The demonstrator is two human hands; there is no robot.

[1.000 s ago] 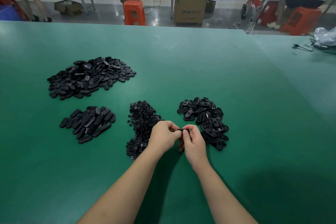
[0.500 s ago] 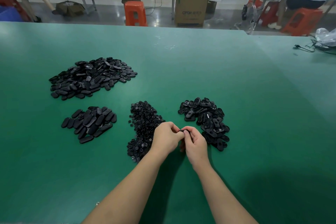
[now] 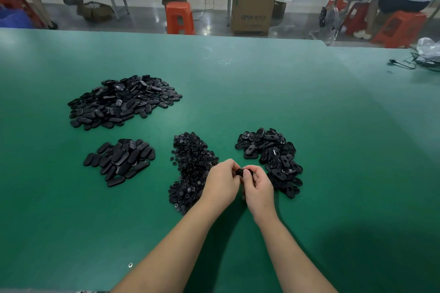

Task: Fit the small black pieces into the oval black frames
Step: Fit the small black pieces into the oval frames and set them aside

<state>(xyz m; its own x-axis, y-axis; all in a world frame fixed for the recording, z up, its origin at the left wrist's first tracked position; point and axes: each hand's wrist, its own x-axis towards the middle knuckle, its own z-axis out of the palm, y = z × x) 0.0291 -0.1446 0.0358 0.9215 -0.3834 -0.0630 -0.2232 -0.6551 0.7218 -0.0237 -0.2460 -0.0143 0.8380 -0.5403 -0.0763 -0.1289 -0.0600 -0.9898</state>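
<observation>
My left hand [image 3: 222, 182] and my right hand [image 3: 258, 188] meet over the green table [image 3: 309, 126], both pinching one oval black frame [image 3: 241, 172] between the fingertips; most of it is hidden by the fingers. A heap of small black pieces [image 3: 190, 166] lies just left of my left hand. A heap of open oval frames [image 3: 273, 154] lies just right of my right hand. Whether a small piece sits in the held frame cannot be told.
A small heap of closed oval parts [image 3: 121, 159] lies at the left, a larger heap [image 3: 121, 101] behind it. A tiny metal bit [image 3: 130, 265] lies near the table's front. Cables [image 3: 409, 63] and a plastic bag [image 3: 428, 49] sit at the far right. Stools, boxes and people stand beyond the table.
Both hands stay together on the oval frame, with the fingers shifting slightly around it. The heaps have not moved. A person at the back left has walked on.
</observation>
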